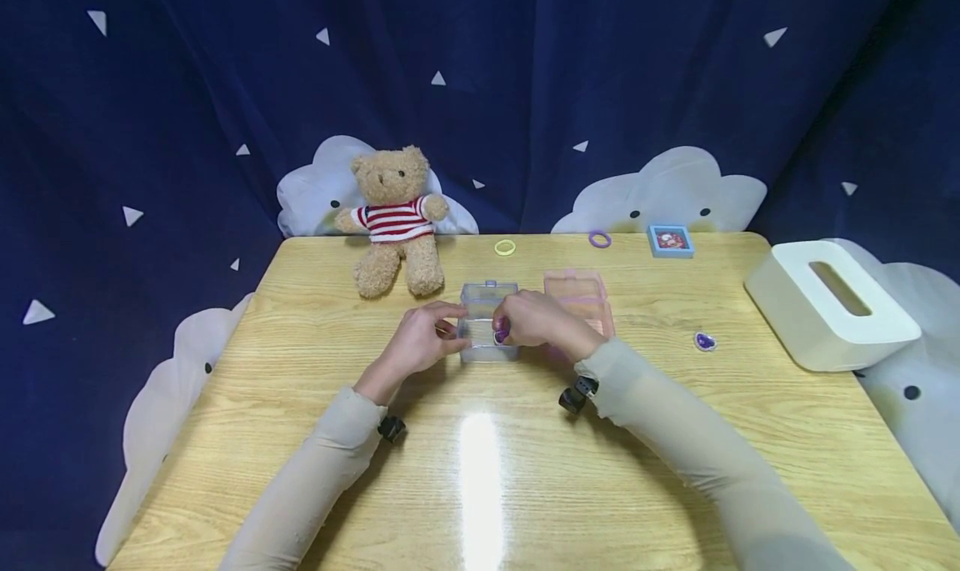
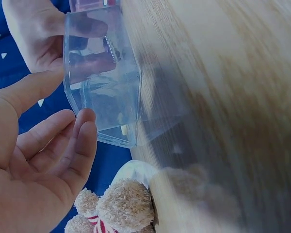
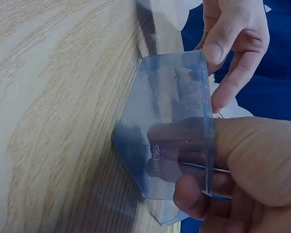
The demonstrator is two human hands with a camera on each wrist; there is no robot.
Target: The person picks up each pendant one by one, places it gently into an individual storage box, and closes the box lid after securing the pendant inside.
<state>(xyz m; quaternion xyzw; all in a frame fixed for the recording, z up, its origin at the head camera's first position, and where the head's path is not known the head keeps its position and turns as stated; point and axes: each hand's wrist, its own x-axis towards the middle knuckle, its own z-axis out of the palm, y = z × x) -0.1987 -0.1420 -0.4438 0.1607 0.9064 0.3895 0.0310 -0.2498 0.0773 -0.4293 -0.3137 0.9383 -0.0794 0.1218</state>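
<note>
A small clear bluish plastic box (image 1: pixel 487 353) stands on the table with its lid (image 1: pixel 490 293) raised at the back. At its left side is my left hand (image 1: pixel 423 338), thumb and fingertips spread around the rim. My right hand (image 1: pixel 528 317) reaches down into the box and pinches a small purple gem with a beaded silvery edge (image 3: pixel 156 158), seen through the clear wall. My fingers cover much of the gem. Just right of it, a pink clear box (image 1: pixel 575 286) also has its lid up, partly hidden by my right hand.
A teddy bear (image 1: pixel 397 221) in a striped shirt sits at the back left. Behind the boxes lie a yellow ring (image 1: pixel 505 241), a purple ring (image 1: pixel 600 232) and a blue square case (image 1: pixel 671 252). To the right are another purple gem (image 1: pixel 704 341) and a white tissue box (image 1: pixel 870 338).
</note>
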